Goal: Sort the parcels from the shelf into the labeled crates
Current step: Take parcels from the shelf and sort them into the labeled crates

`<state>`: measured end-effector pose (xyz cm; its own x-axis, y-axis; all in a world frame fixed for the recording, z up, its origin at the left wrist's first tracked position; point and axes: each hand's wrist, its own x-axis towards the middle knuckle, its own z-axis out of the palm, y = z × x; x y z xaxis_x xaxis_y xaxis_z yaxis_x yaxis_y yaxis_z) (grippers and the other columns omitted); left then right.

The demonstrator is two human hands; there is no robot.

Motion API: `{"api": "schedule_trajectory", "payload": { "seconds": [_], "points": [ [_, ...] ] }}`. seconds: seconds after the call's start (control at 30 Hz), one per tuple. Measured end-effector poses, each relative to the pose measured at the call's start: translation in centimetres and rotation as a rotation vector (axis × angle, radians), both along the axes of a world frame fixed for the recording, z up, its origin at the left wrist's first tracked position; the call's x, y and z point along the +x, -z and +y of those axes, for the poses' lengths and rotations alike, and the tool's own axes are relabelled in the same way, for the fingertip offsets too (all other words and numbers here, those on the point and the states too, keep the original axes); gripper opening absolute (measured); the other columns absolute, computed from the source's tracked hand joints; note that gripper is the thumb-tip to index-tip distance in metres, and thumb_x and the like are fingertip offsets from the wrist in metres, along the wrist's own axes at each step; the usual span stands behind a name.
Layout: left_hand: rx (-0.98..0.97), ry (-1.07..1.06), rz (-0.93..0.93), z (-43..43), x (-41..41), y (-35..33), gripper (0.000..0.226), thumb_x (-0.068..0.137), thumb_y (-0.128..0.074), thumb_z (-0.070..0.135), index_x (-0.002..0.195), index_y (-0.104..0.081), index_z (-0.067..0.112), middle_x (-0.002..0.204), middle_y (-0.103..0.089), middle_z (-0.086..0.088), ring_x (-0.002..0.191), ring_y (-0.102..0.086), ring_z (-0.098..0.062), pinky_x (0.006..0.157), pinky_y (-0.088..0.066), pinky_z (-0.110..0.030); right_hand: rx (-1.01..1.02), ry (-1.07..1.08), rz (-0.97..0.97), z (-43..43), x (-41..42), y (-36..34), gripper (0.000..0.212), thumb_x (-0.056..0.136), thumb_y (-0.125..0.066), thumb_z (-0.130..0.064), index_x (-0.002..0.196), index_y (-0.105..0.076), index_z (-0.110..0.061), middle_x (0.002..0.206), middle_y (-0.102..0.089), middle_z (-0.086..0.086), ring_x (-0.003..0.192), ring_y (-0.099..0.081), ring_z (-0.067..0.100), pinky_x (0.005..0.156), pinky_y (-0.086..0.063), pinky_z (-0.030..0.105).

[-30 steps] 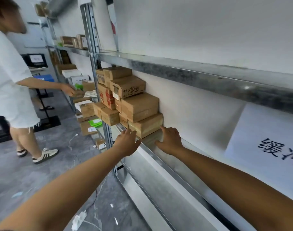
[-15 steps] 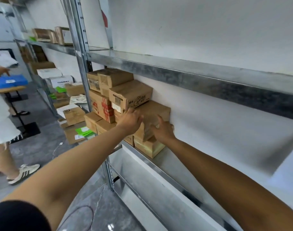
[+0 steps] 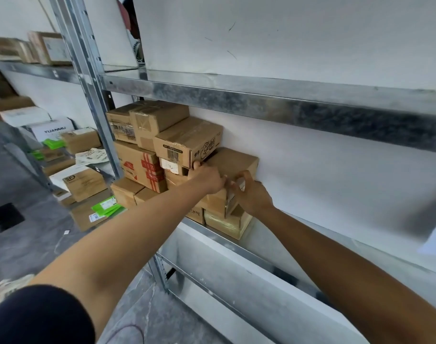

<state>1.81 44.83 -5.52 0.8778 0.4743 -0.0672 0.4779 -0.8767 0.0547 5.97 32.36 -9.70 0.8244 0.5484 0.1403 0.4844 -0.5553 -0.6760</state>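
Note:
Several brown cardboard parcels are stacked on the middle metal shelf (image 3: 221, 238) against the white wall. Both my hands are on one plain brown parcel (image 3: 233, 161) in the stack's right column. My left hand (image 3: 207, 176) grips its left front edge, with the thumb up against the barcoded parcel (image 3: 187, 142) lying on top. My right hand (image 3: 251, 194) holds its right front corner, fingers curled round the edge. Below it sits a tape-wrapped parcel (image 3: 226, 223). No labeled crates are in view.
A parcel with red tape (image 3: 141, 167) and two taped boxes (image 3: 147, 121) fill the stack's left side. A steel upright (image 3: 93, 88) divides this bay from the left bay, which holds white boxes, green packets and more cartons (image 3: 84, 184). A steel shelf beam (image 3: 261, 100) hangs close above.
The view has closed in on the stack. My hands rose from the bottom parcel to the plain parcel above it and took hold of it. The person at the left is out of view.

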Motion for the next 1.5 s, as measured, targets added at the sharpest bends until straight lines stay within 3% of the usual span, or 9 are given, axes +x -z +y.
{"api": "schedule_trajectory", "payload": {
  "seconds": [0.2, 0.3, 0.47, 0.63, 0.8, 1.03, 1.23, 1.43, 1.5],
  "points": [
    [-0.019, -0.031, -0.016, -0.1, 0.7, 0.1, 0.058, 0.096, -0.03, 0.049, 0.132, -0.042, 0.005, 0.139, -0.037, -0.018, 0.129, -0.022, -0.035, 0.105, -0.026, -0.042, -0.054, 0.086, 0.188, -0.3, 0.2, 0.3, 0.045, 0.095, -0.04, -0.046, 0.125, -0.046, -0.013, 0.126, -0.055, 0.013, 0.114, -0.053, 0.029, 0.086, -0.041, 0.031],
    [-0.028, -0.054, -0.044, -0.1, 1.0, 0.4, 0.064, 0.094, -0.031, 0.054, 0.135, -0.04, 0.005, 0.143, -0.031, -0.017, 0.131, -0.02, -0.035, 0.106, -0.024, -0.044, 0.075, 0.113, 0.327, -0.5, 0.3, 0.8, 0.05, 0.096, -0.041, -0.043, 0.133, -0.038, -0.01, 0.132, -0.051, 0.014, 0.118, -0.05, 0.028, 0.083, -0.036, 0.027],
    [-0.113, -0.078, -0.086, -0.4, 1.1, 0.5, 0.07, 0.09, -0.039, 0.058, 0.137, -0.037, 0.005, 0.148, -0.015, -0.021, 0.133, -0.019, -0.037, 0.109, -0.024, -0.044, 0.252, 0.152, 0.465, 0.1, 0.7, 0.1, 0.063, 0.092, -0.045, -0.05, 0.14, -0.028, -0.013, 0.134, -0.047, 0.011, 0.114, -0.05, 0.026, 0.093, -0.041, 0.035],
    [-0.269, -0.048, -0.146, 0.3, 0.7, 0.6, 0.071, 0.088, -0.049, 0.054, 0.136, -0.035, 0.003, 0.14, -0.022, -0.024, 0.121, -0.041, -0.04, 0.102, -0.039, -0.038, 0.269, 0.171, 0.483, -0.2, 0.8, 0.2, 0.062, 0.091, -0.053, -0.04, 0.142, -0.026, -0.016, 0.132, -0.047, 0.01, 0.114, -0.051, 0.027, 0.093, -0.048, 0.043],
    [-0.296, 0.019, -0.205, -0.2, 0.4, 0.8, 0.075, 0.084, -0.056, 0.054, 0.138, -0.033, 0.007, 0.135, -0.043, -0.019, 0.126, -0.041, -0.034, 0.105, -0.034, -0.037, 0.313, 0.176, 0.473, -0.9, 0.5, 0.0, 0.063, 0.089, -0.058, -0.036, 0.142, -0.028, -0.017, 0.131, -0.049, 0.009, 0.103, -0.054, 0.024, 0.077, -0.051, 0.038],
    [-0.464, 0.069, -0.335, -1.6, -0.3, -0.1, 0.085, 0.076, -0.068, 0.051, 0.14, -0.028, 0.012, 0.135, -0.03, -0.014, 0.124, -0.04, -0.031, 0.104, -0.035, -0.035, 0.351, 0.236, 0.426, -3.5, 0.3, -0.8, 0.066, 0.086, -0.062, -0.031, 0.142, -0.028, -0.02, 0.125, -0.055, 0.009, 0.106, -0.058, 0.027, 0.083, -0.052, 0.039],
    [-0.656, 0.187, -0.403, -3.5, -1.0, -0.3, 0.087, 0.072, -0.073, 0.048, 0.14, -0.029, 0.019, 0.132, -0.035, -0.009, 0.121, -0.042, -0.025, 0.101, -0.038, -0.035, 0.433, 0.296, 0.401, -7.0, -1.1, -1.5, 0.063, 0.089, -0.06, -0.026, 0.143, -0.031, -0.016, 0.126, -0.053, 0.01, 0.101, -0.055, 0.022, 0.089, -0.05, 0.037],
    [-0.926, 0.36, -0.434, -6.4, -1.2, 1.3, 0.066, 0.082, -0.057, 0.056, 0.135, -0.038, 0.021, 0.131, -0.051, -0.002, 0.12, -0.05, -0.021, 0.103, -0.04, -0.036, 0.61, 0.476, 0.433, -12.6, -3.4, -1.3, 0.028, 0.095, -0.046, -0.041, 0.116, -0.048, -0.021, 0.122, -0.054, 0.004, 0.115, -0.051, 0.025, 0.096, -0.042, 0.039],
    [-1.048, 0.315, -0.432, -8.0, -1.7, 1.7, 0.06, 0.08, -0.043, 0.07, 0.121, -0.044, 0.026, 0.12, -0.056, -0.001, 0.114, -0.054, -0.024, 0.101, -0.043, -0.045, 0.651, 0.505, 0.454, -14.4, -4.5, -1.3, 0.039, 0.096, -0.038, -0.048, 0.116, -0.05, -0.017, 0.119, -0.054, 0.0, 0.112, -0.051, 0.022, 0.094, -0.041, 0.039]
  ]
}}
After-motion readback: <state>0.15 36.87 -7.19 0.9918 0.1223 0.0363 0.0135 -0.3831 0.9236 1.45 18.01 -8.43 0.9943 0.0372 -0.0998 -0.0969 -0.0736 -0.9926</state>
